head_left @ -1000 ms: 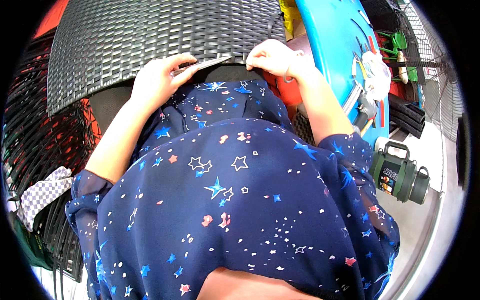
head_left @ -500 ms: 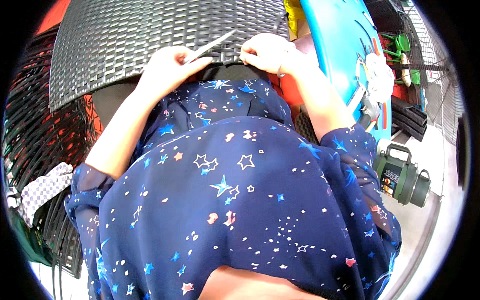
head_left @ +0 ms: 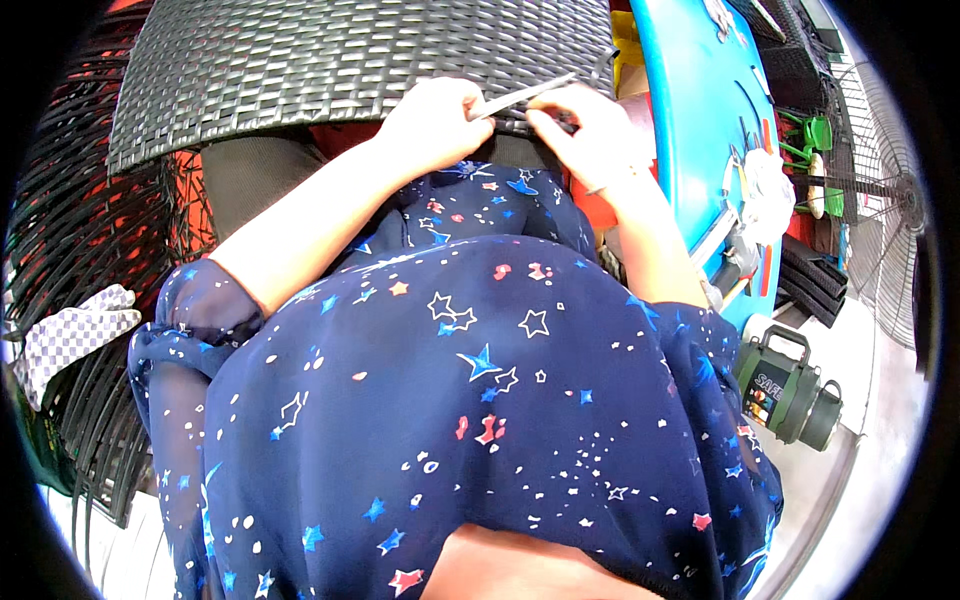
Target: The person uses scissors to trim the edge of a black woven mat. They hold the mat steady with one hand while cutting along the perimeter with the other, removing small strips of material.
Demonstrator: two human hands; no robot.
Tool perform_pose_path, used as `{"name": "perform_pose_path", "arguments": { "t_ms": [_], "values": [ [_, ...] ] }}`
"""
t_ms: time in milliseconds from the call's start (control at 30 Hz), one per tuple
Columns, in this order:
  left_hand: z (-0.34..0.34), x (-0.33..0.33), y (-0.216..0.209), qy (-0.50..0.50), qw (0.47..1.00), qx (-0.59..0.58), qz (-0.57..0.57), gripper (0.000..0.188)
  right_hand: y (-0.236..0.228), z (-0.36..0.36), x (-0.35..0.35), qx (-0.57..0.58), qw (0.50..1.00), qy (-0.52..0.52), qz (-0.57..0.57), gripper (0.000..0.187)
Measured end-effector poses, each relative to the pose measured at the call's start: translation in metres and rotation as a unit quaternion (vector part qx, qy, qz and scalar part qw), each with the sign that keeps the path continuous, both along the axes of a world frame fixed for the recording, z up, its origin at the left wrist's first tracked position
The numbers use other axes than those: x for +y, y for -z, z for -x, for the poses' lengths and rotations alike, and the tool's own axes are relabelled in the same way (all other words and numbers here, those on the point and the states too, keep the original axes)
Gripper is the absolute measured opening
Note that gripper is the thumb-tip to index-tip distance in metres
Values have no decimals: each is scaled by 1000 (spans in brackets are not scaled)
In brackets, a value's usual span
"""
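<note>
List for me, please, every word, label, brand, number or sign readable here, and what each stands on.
Dark green cylindrical flask with a handle: white lettering on its dark label; I won't copy printed wording.
Metal hand tools on the smooth blue tabletop: any markings are too small to read.
Black woven panel and slim grey pointed tool in the left hand: no lettering visible.

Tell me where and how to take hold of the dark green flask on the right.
Best gripped, I'd judge, by the carry handle on the dark green flask, coming from the picture's top side with the right hand. The handle arches clear of the body on that side, leaving an open gap for fingers.
</note>
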State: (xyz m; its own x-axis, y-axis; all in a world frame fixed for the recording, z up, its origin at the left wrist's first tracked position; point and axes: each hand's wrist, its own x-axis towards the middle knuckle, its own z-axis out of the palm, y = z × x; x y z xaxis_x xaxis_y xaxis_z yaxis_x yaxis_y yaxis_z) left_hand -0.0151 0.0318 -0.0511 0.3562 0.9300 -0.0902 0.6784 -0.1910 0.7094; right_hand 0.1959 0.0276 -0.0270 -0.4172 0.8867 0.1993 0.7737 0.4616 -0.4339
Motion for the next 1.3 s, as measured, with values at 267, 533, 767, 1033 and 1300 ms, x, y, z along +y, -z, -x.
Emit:
{"name": "perform_pose_path", "arguments": {
  "t_ms": [267, 533, 767, 1033, 1300],
  "values": [
    [73, -19, -67, -14, 992, -124, 30, 20, -7, 33, 2, 294, 940, -108, 134, 29],
    [93, -26, -58, -15, 997, -12, 74, 28, 11, 35, 3, 262, 928, -63, 259, 18],
    [98, -23, -53, 64, 956, 262, -117, 34, 46, 10, -4, 258, 934, 57, 242, 16],
    [88, -29, -57, 44, 946, 281, -157, 33, 34, 32, -8, 152, 978, 94, 107, 23],
    [77, -28, -57, 37, 946, 287, -146, 36, 36, 36, -10, 123, 978, 113, 122, 22]
  ]
}}
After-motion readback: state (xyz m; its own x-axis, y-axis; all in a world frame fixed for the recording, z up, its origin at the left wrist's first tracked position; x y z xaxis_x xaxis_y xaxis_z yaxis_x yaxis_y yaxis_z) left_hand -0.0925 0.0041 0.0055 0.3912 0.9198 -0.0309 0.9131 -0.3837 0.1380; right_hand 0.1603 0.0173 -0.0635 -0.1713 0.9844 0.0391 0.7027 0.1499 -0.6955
